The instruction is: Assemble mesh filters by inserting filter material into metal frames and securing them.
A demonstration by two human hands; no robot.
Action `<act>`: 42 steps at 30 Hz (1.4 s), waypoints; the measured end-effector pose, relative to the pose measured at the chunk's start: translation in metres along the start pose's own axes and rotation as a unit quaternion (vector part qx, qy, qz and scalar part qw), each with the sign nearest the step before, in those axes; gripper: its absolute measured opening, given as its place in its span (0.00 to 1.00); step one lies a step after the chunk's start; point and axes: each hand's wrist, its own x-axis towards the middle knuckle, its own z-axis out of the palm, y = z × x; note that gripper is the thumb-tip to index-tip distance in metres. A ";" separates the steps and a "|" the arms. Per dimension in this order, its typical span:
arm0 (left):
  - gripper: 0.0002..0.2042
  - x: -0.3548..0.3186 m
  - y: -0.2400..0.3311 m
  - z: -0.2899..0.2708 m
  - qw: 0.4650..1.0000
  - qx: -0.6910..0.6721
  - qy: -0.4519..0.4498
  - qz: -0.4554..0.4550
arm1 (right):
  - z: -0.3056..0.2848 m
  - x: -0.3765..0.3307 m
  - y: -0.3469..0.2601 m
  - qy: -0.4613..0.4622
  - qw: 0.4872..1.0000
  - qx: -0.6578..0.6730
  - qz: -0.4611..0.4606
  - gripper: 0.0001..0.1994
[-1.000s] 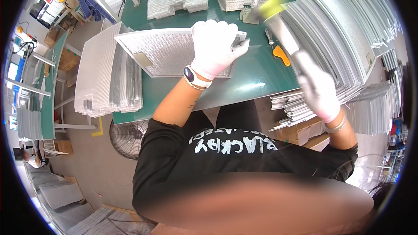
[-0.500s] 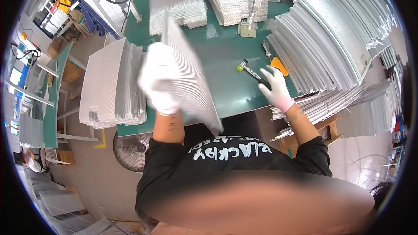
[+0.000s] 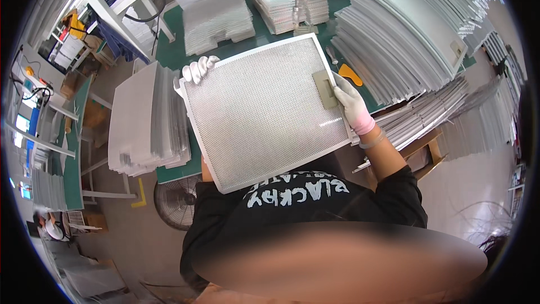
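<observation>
A rectangular metal mesh filter panel (image 3: 256,118) with a pale frame is held tilted in front of my body, its broad face towards me. My left hand (image 3: 199,71), in a white glove, curls its fingers over the far left corner of the frame. On the opposite side my right hand (image 3: 353,103), gloved in white with a pink cuff, grips the right edge beside a grey-green handle plate (image 3: 326,91). The panel covers much of the green table. Beyond its right edge lies a scraper with an orange blade (image 3: 350,75).
Stacked mesh panels (image 3: 135,118) stand left; tall panel stacks (image 3: 394,45) lean at the right. Two more piles, one left (image 3: 218,22) and one right (image 3: 281,0), lie at the back near a metal stand (image 3: 302,0). A floor fan (image 3: 175,202) is below the table's left corner.
The panel has swung from edge-on to broad face towards me. My right hand has left the hammer area and taken the panel's right edge. The panel now hides the hammer.
</observation>
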 end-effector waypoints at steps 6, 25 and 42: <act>0.23 -0.002 -0.017 0.003 1.000 -0.015 0.003 -0.027 | -0.018 -0.012 -0.002 0.059 0.996 -0.064 -0.012 0.26; 0.25 -0.036 0.035 0.074 0.854 0.427 0.200 -0.219 | -0.051 -0.124 -0.187 0.278 0.943 -0.131 -0.127 0.35; 0.32 -0.077 0.250 0.138 -0.075 0.928 0.228 -0.284 | -0.308 -0.029 -0.210 0.452 0.874 -0.122 -0.130 0.20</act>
